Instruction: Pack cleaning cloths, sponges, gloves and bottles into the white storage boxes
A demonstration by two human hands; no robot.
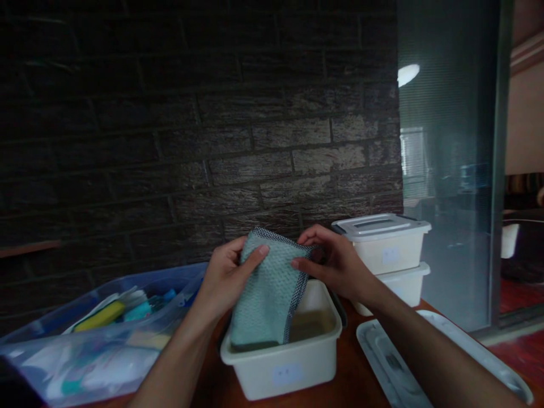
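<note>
Left hand (227,277) and right hand (335,263) pinch cloth (272,289), upright between them. Bin (284,365) directly below; neither hand nearer, by my view.

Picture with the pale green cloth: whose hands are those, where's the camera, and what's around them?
No robot here: these are a person's bare hands, left and right, seen by a camera worn on their head. Both hold the cloth over an open cream tub. The tub sits on a reddish-brown table. To the left is a see-through bin of mixed items; to the right, two stacked boxes, the upper one lidded, and loose lids.
</note>
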